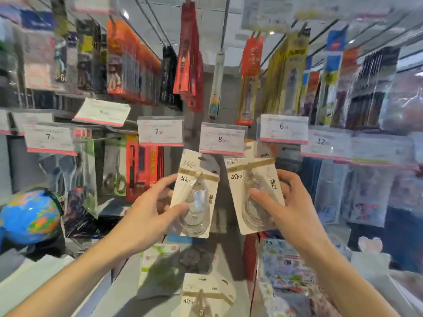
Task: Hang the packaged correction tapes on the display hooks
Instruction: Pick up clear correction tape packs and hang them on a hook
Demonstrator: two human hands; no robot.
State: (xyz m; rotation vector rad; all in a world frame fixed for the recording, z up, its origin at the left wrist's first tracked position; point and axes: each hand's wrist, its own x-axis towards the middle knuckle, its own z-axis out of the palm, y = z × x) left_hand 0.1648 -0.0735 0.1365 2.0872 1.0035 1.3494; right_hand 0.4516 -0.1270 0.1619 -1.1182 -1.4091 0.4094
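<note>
Your two hands each hold up one packaged correction tape below the price tags.

Nearest, a third pack (201, 296) marked "40m" lies at the bottom edge of view. Your left hand (146, 216) grips the left correction tape pack (196, 193) by its side, thumb on the clear blister; your right hand (286, 202) grips the right correction tape pack (251, 188) likewise. Both read "40m"; the right one shows "deli". A narrow gap separates them. Just above sits the "8.00" price tag (222, 139), beside the "7" tag (160, 131) and the "6" tag (283, 129).
</note>
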